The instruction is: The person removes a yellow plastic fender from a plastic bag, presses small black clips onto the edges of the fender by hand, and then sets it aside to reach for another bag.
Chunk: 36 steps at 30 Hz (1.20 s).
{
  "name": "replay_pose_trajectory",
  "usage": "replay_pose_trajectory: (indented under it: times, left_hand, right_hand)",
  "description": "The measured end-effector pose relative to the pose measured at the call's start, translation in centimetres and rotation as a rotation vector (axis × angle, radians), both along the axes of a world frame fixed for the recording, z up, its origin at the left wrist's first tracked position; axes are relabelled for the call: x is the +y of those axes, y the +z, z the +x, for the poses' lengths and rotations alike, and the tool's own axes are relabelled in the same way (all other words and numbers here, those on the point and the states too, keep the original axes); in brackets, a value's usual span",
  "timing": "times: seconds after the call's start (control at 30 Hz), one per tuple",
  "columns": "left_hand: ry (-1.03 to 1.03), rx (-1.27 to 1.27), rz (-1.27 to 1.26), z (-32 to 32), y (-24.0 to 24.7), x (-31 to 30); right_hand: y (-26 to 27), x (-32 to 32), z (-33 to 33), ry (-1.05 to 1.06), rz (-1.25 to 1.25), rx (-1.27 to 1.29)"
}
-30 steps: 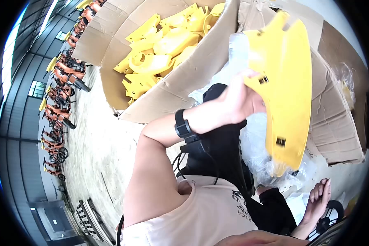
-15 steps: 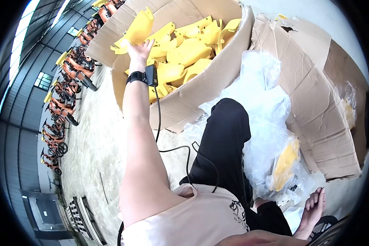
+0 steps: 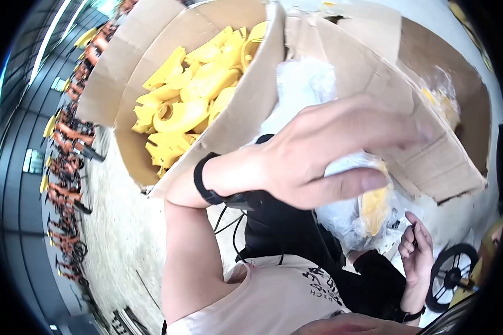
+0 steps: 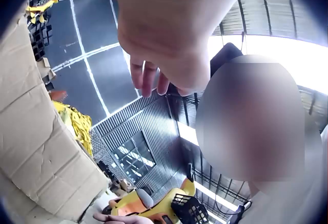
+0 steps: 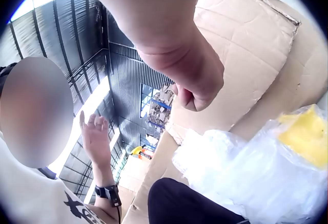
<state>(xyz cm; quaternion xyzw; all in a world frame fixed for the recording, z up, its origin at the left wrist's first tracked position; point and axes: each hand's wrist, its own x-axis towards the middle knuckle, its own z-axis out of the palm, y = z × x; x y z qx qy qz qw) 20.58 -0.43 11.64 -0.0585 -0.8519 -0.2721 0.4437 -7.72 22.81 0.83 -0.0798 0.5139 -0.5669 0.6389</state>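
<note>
My left hand (image 3: 318, 156) is empty, its fingers stretched out and thumb apart, and it is blurred above a clear plastic bag (image 3: 341, 223). A yellow plastic panel (image 3: 374, 206) lies inside that bag, just past the thumb in the head view. My right hand (image 3: 418, 251) hangs at the lower right, fingers loosely curled with the index straighter, near the bag. In the right wrist view its fingers are partly hidden by the wrist. Many yellow plastic panels (image 3: 207, 84) are piled in the large cardboard box (image 3: 235, 117) on the left.
A second cardboard box (image 3: 458, 56) stands to the right, its flap (image 3: 341, 61) leaning out toward me; wrapped yellow parts (image 3: 441, 95) show inside it. My knee, in black trousers, lies under the left arm. A row of orange bikes (image 3: 70, 134) lines the far left. A wheel (image 3: 452, 273) is beside my right hand.
The left hand held a yellow panel in front of me, then reached it over the left box's pile. Now that hand is back above the bag without the panel. The right hand has moved little.
</note>
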Motion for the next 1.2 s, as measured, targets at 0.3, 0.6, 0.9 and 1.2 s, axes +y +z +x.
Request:
replay_pose_trajectory:
  times: [0.3, 0.6, 0.9, 1.2]
  left_hand:
    - [-0.204, -0.2, 0.232, -10.4, 4.8, 8.4]
    - [-0.389, -0.265, -0.439, -23.2, 4.1, 1.4]
    - [0.081, -0.899, -0.227, -39.9, 2.6, -13.5]
    - [-0.087, -0.784, -0.258, -46.6, 0.1, -7.9]
  right_hand:
    - [-0.2, 3.0, -1.0, -0.115, 0.044, -0.005]
    - [-0.8, 4.5, -1.8, -0.168, -0.063, -0.13]
    - [0.5, 3.9, -2.9, -0.118, -0.015, -0.225]
    - [-0.8, 3.1, -5.0, -0.019, 0.072, -0.237]
